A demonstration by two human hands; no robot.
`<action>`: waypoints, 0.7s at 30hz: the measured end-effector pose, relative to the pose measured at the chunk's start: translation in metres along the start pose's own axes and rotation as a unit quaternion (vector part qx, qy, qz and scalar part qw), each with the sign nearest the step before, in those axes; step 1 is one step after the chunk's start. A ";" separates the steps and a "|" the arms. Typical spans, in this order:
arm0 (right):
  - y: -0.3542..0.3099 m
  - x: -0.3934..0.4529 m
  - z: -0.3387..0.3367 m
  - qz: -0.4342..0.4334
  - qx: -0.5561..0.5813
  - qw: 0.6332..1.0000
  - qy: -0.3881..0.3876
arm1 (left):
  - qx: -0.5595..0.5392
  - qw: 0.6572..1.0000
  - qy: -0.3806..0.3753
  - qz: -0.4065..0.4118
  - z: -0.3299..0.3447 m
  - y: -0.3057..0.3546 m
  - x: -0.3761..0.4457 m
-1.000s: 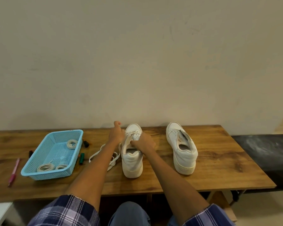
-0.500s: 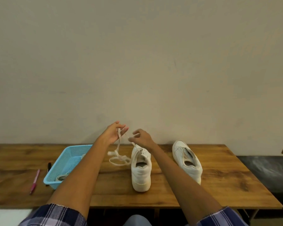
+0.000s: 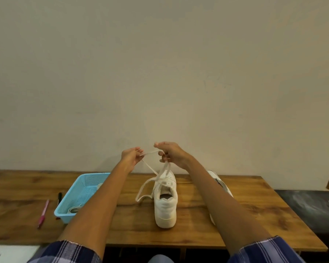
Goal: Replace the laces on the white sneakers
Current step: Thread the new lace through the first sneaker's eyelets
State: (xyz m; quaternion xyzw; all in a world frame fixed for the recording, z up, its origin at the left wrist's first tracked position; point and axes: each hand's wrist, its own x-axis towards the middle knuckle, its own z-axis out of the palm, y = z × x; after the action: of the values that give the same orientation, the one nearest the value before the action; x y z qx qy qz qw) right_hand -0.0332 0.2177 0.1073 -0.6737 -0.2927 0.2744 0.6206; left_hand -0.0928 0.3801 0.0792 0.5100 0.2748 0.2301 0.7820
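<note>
A white lace (image 3: 150, 168) is held up above the tabletop (image 3: 198, 221) between both hands. The left hand (image 3: 130, 156) pinches one stretch of it between thumb and fingers; the fingers of the right hand (image 3: 171, 152) are curled round another stretch, and a short span is drawn nearly taut between the two hands. From the hands, strands run down to the front of the near sneaker (image 3: 165, 198), which stands at the centre of the tabletop with its heel toward the person. A slack loop is trailed from the shoe toward its 9 o'clock and rests on the wood. The second sneaker (image 3: 219, 184) lies at 3 o'clock of the first, largely hidden behind the right forearm. A blue basket (image 3: 80, 196) with coiled laces inside is seen at 9 o'clock, with two pens beyond it.

The lace appears to be partly drawn out of the eyelets. If it is pulled upward while caught in an eyelet, the unheld shoe could be lifted or tipped over. The trailing loop could be snagged or knotted, and the pinch could slip on the thin lace.
</note>
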 end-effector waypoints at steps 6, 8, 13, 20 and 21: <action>-0.018 0.002 -0.033 -0.093 0.230 0.961 0.120 | -0.044 0.997 0.064 0.014 -0.003 -0.017 0.002; -0.018 0.000 -0.040 -0.090 0.212 0.965 0.122 | -0.056 0.997 0.042 0.016 -0.004 -0.023 0.004; -0.008 -0.002 -0.033 -0.071 0.151 0.982 0.091 | 0.159 0.987 -0.038 -0.003 0.008 -0.047 -0.013; 0.003 0.004 -0.024 -0.080 0.211 0.967 0.122 | 0.323 0.931 -0.170 -0.024 0.032 -0.075 -0.022; 0.003 0.004 -0.024 -0.079 0.213 0.966 0.125 | 0.303 0.935 -0.183 -0.031 0.035 -0.075 -0.021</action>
State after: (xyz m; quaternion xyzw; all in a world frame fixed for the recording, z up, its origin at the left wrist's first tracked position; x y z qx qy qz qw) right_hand -0.0129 0.2039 0.1061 -0.5293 -0.1999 0.1945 0.8013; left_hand -0.0791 0.3154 0.0249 0.7474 0.1993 0.0141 0.6337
